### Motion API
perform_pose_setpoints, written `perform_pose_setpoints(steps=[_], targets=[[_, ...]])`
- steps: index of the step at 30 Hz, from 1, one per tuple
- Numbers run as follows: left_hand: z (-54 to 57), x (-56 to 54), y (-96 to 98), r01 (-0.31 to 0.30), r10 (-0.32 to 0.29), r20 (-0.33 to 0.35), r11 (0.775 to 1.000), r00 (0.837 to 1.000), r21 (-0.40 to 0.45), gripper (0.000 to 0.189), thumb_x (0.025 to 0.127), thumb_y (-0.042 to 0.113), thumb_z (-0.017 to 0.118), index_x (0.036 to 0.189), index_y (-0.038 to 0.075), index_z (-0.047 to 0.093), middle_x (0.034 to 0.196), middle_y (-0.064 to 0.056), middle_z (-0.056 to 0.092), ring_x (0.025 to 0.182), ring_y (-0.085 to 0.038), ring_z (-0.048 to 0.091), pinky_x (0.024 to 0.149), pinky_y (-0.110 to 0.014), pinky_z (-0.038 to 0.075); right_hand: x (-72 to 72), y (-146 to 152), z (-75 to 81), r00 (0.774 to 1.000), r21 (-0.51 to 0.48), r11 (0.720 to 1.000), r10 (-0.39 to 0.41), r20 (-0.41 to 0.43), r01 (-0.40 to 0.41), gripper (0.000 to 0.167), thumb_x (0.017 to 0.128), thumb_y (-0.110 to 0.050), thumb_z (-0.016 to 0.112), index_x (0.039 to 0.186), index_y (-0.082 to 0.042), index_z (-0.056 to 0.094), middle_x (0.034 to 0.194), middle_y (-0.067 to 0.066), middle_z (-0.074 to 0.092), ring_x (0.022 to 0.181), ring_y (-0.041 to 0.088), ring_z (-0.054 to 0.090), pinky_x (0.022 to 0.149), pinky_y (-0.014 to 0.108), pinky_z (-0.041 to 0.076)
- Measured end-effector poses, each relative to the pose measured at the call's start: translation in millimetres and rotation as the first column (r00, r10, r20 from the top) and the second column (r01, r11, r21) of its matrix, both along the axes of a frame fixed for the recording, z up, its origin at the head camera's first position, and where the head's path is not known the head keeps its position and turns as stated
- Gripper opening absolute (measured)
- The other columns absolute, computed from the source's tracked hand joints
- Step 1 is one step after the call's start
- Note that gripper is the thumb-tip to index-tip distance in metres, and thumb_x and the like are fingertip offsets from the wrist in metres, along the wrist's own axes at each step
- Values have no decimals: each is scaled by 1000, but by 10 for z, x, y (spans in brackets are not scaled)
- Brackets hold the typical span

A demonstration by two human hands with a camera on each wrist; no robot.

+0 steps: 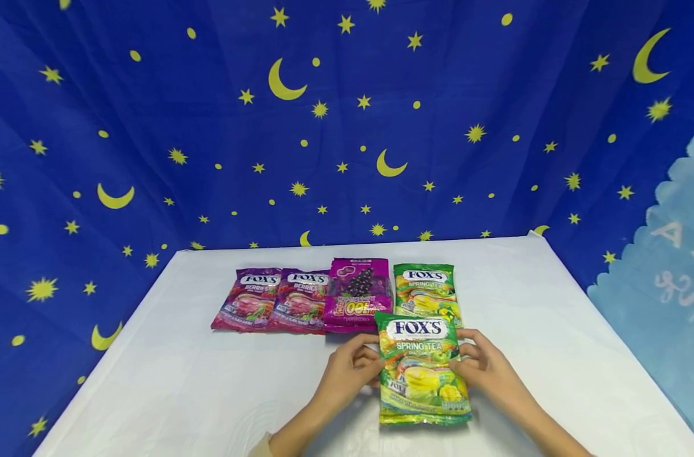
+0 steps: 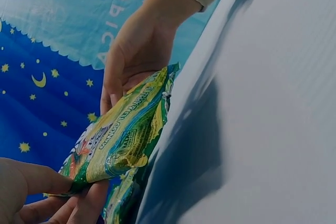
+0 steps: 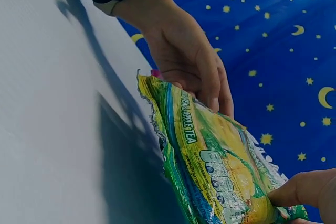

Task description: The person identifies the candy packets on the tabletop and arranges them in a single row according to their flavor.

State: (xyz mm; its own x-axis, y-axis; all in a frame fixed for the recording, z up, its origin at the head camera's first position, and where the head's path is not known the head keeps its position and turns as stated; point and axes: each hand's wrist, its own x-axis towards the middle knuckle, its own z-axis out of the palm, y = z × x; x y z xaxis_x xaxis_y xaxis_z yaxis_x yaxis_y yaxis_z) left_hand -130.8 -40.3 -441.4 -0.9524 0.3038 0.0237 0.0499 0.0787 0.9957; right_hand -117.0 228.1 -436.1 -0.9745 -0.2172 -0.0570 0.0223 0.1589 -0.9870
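Both hands hold a green-and-yellow Fox's Spring Tea candy bag (image 1: pixel 421 374) by its two side edges. My left hand (image 1: pixel 349 371) pinches the left edge, thumb on the front and fingers behind. On the opposite edge my right hand (image 1: pixel 486 368) pinches in the same way. The wrist views show the bag tilted above the white table, casting a shadow on it. Just behind, a second Spring Tea bag (image 1: pixel 425 289) lies on the table, its lower part overlapped by the held one in the head view.
Left of the green bags, a purple candy bag with a grape picture (image 1: pixel 358 295) lies beside two Fox's Berries bags (image 1: pixel 248 301), (image 1: pixel 301 301) in a row. The white table (image 1: pixel 181 381) ends at a blue cloth (image 1: pixel 347 209) with moons and stars. A light-blue panel (image 1: pixel 678 254) hangs at right.
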Motion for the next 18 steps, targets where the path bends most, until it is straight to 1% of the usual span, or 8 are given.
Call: perform_pose_setpoints(steps=[5, 11, 13, 18], targets=[[-13, -47, 75, -3, 3, -9, 1000, 1000, 5, 38, 86, -3, 68, 123, -3, 57, 90, -16, 65, 73, -18, 65, 62, -34, 58, -13, 38, 6, 999, 17, 999, -45, -3, 45, 56, 91, -3, 61, 139, 4, 32, 101, 17, 62, 77, 17, 65, 64, 30, 55], [-49, -126, 196, -10, 10, -33, 1000, 999, 6, 39, 87, -1, 67, 124, -4, 57, 88, -11, 67, 71, -16, 66, 62, -34, 58, -53, 110, 1, 994, 42, 994, -99, -48, 101, 51, 92, -2, 60, 137, 3, 36, 98, 16, 63, 78, 15, 65, 67, 28, 54], [-62, -154, 235, -15, 15, -31, 1000, 999, 3, 39, 88, 0, 67, 125, -3, 57, 88, -10, 67, 72, -17, 66, 61, -34, 58, -70, 135, -2, 993, 56, 992, -105, -60, 109, 51, 93, -3, 60, 137, 3, 36, 98, 16, 62, 78, 14, 65, 67, 27, 54], [-89, -218, 317, -19, 18, -58, 1000, 998, -16, 38, 88, -1, 66, 124, -4, 57, 84, -5, 66, 68, -14, 65, 59, -33, 58, -123, 191, -23, 989, 93, 987, -121, -83, 128, 50, 93, -5, 61, 137, 4, 37, 96, 15, 62, 76, 13, 64, 65, 27, 53]])
